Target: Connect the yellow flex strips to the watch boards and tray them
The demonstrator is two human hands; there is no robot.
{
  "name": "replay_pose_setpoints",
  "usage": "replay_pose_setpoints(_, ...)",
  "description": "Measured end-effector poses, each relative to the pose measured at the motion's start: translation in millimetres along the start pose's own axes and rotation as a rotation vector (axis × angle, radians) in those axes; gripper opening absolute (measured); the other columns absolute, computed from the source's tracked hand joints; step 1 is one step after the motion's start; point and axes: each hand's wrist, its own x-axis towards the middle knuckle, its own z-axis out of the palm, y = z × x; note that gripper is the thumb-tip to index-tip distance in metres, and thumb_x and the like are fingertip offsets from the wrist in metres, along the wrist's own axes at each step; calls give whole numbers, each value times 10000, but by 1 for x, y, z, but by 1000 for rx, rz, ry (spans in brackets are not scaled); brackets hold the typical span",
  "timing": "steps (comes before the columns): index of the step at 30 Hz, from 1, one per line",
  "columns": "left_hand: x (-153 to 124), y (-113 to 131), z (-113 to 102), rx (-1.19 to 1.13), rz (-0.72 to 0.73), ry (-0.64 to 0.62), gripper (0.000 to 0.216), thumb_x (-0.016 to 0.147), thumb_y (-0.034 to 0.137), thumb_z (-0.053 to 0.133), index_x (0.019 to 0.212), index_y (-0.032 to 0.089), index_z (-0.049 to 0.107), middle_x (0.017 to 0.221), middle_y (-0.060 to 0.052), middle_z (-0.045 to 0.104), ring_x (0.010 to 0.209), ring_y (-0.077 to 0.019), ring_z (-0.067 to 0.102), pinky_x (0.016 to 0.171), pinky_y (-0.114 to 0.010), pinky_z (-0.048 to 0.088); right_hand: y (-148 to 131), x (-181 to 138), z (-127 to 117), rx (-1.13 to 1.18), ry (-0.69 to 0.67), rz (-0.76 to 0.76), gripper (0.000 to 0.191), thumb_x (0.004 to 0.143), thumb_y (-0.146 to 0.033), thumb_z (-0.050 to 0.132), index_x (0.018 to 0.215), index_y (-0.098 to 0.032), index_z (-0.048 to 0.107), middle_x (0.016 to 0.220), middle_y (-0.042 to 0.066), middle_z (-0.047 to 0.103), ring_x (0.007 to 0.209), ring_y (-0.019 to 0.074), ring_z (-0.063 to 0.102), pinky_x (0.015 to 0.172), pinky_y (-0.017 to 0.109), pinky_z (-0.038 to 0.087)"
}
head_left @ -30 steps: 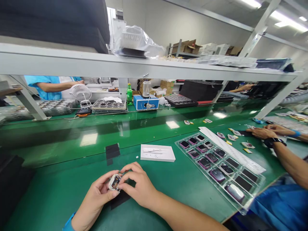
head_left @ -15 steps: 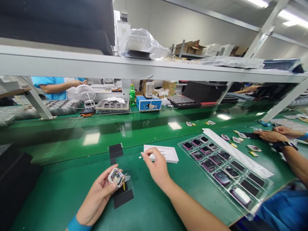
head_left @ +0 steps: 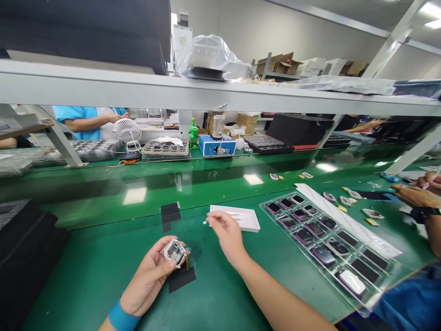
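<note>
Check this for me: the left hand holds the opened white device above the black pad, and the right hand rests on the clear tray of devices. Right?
No. The head view shows the right hand off the clear tray, beside the white box instead. The rest stands.

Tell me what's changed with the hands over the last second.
The right hand let go of the open electronic device and moved forward toward the white box, fingertips at a small white piece. The left hand kept holding the device. The clear tray stayed put.
</note>
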Motion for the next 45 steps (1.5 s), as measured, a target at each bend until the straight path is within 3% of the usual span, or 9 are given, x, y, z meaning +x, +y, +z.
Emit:
replay_pose_setpoints(5,1,-4,0,33,40,44,463,575,194,784,1009,187,622,975,-87,683,858,-194,625,777,-262,466,-14,-26,19,-150,-363,-29,55,718,-154,598,713,-170,651,727,3,656,700,135,593,696,242,452)
replay_pose_setpoints(11,3,-6,0,84,57,42,478,535,193,802,985,187,640,959,-86,682,867,-212,616,795,-280,461,-15,-35,25,-258,-302,-92,79,716,-149,579,672,-182,637,675,-5,656,656,130,592,725,260,456)
replay_pose_setpoints(15,5,-9,0,134,90,34,464,536,180,799,970,187,635,951,-79,681,866,-199,609,780,-262,466,-9,-36,26,-412,-264,-291,107,726,-131,560,652,-197,601,641,-32,637,618,114,569,937,366,364)
replay_pose_setpoints(23,8,-15,-2,165,94,23,446,557,157,788,972,191,627,948,-66,673,872,-186,607,803,-258,460,-10,-44,24,-745,-339,-596,192,832,-100,453,739,-207,583,675,7,619,665,145,524,1031,485,218)
replay_pose_setpoints(26,7,-12,-3,124,62,32,456,564,172,789,989,197,629,958,-63,669,839,-174,610,776,-251,465,-12,-40,24,-575,-336,-419,151,817,-117,502,723,-202,583,696,2,616,698,143,543,998,464,294)
replay_pose_setpoints(29,5,-7,-2,79,38,43,476,550,196,801,996,205,633,972,-67,675,831,-177,613,757,-250,469,-12,-33,23,-143,-371,-47,44,771,-190,592,814,-191,583,841,24,629,818,152,581,861,355,443)
replay_pose_setpoints(35,-2,0,1,-8,53,51,480,525,213,817,970,205,637,927,-62,681,827,-188,622,740,-252,476,-8,-28,20,416,-660,522,475,546,-287,804,931,-162,554,870,13,629,803,123,616,792,277,469)
replay_pose_setpoints(40,-1,1,-4,-29,39,-15,440,560,196,798,969,218,637,965,-52,667,806,-177,622,740,-262,497,-7,-25,17,423,-744,675,456,474,-279,836,814,-128,573,649,-20,610,618,120,631,652,253,489)
replay_pose_setpoints(45,1,3,-15,-38,4,-69,422,610,189,768,1009,223,633,999,-55,645,853,-185,608,758,-284,518,-16,-16,9,493,-686,590,363,543,-253,805,840,-111,651,677,-6,622,566,70,570,597,211,484)
